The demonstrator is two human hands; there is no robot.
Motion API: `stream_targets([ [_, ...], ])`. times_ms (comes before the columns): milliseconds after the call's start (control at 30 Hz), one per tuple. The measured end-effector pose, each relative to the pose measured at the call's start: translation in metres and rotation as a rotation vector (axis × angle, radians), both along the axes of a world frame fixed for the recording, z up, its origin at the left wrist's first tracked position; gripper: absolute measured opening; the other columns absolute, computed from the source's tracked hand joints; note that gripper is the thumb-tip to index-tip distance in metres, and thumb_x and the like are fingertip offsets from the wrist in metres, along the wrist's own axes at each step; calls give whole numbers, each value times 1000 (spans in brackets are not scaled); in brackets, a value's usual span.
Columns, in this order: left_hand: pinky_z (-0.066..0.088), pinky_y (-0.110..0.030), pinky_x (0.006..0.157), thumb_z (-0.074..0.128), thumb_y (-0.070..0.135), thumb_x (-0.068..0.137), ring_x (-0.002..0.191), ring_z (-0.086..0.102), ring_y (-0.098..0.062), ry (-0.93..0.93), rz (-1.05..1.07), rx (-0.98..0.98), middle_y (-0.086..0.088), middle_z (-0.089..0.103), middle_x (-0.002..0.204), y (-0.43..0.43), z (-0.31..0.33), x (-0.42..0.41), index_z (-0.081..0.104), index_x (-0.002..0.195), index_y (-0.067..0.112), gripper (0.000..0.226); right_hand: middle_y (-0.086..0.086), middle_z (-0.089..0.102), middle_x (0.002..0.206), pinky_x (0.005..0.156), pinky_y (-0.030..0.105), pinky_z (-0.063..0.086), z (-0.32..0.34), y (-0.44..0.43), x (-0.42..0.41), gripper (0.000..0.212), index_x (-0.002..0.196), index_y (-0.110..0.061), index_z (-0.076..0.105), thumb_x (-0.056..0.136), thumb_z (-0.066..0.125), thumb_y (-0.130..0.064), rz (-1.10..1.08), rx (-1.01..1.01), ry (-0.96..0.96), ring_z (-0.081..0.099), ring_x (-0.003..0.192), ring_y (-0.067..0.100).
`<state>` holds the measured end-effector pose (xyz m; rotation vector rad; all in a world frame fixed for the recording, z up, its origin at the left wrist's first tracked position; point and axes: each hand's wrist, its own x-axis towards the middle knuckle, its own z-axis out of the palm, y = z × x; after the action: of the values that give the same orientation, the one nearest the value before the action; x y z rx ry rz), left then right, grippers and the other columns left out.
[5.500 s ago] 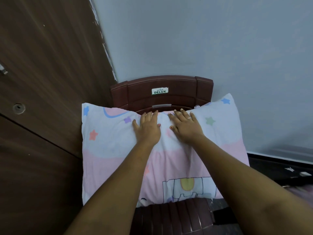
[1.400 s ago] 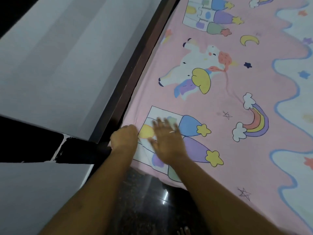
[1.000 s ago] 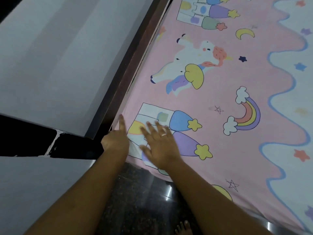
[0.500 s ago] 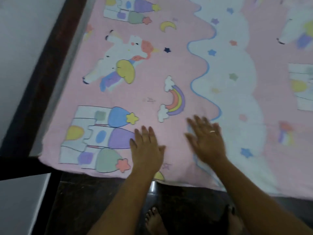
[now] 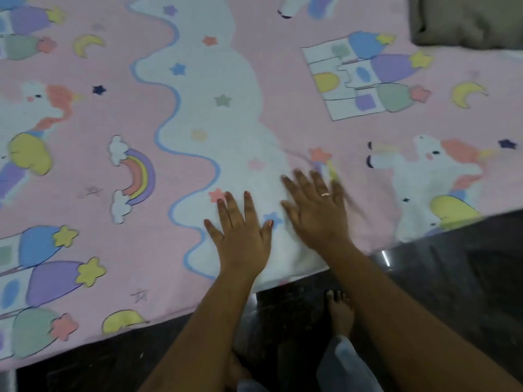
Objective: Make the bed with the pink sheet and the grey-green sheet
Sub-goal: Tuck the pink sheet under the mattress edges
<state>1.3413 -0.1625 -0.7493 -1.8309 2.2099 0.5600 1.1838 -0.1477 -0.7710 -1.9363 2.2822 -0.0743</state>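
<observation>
- The left hand (image 5: 240, 236) is laid flat on the pink sheet (image 5: 283, 108), fingers straight and spread; nothing is held
- The right hand (image 5: 315, 210) is pressed just beside it, fingers wide, blurred
- The grey-green sheet (image 5: 467, 21) is seen folded at the far right, well apart

Floor (image 5: 452, 292): dark, almost black, polished and stone-like, with fine pale speckling. It fills the lower edge of the view and widens toward the right.
Highlight (image 5: 385, 255): one small bright streak of reflected light on the floor, just beside the bed's edge. A fainter sheen lies lower, nearer the middle.
Bed (image 5: 169, 316): large, fully covered, with a flat top. Its near edge runs slantwise from lower left up to the right.
Light: soft, even, indoor; the source is out of view.
Pale strip (image 5: 6, 378): lower-left corner, too blurred to identify.
</observation>
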Motion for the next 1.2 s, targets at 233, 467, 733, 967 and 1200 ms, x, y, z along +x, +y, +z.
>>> stream_targets([
  [233, 2, -64, 110, -7, 62, 77, 144, -5, -41, 6, -120, 60, -17, -4, 158, 16, 4, -89, 3, 152, 25, 84, -1, 23, 157, 113, 59, 8, 7, 43, -173, 61, 148, -36, 24, 92, 12, -57, -477, 141, 43, 18, 145, 29],
  [467, -6, -57, 113, 18, 51, 99, 144, -20, -32, 34, -301, 130, -6, -23, 156, 30, 6, -184, -16, 149, 24, 67, 2, 44, 146, 109, 60, 19, 8, 48, -151, 54, 141, -31, 44, 94, 23, -50, -262, 60, -21, 37, 137, 30],
  [733, -4, -58, 112, 21, 55, 97, 144, -18, -35, 12, -369, 140, -5, -18, 158, 28, 6, -225, -13, 150, 21, 72, -5, 5, 160, 113, 58, -1, 13, 87, -262, 64, 151, -37, 8, 93, 16, -64, -561, 170, -82, -1, 147, 30],
  [967, -4, -57, 113, 20, 56, 96, 143, -19, -35, 24, -428, 150, -6, -21, 157, 27, 7, -279, -16, 150, 17, 75, 12, 58, 106, 82, 45, 42, 21, 71, -295, 43, 107, -8, 57, 87, 57, -46, -794, 19, 179, 54, 98, 35],
  [1200, -3, -56, 114, 23, 56, 96, 144, -18, -34, 36, -492, 116, -4, -20, 158, 36, 6, -340, -15, 150, 16, 77, -1, 55, 62, 62, 32, 40, 14, 81, -339, 14, 71, -18, 56, 74, 70, -18, -476, -29, 385, 54, 57, 24],
])
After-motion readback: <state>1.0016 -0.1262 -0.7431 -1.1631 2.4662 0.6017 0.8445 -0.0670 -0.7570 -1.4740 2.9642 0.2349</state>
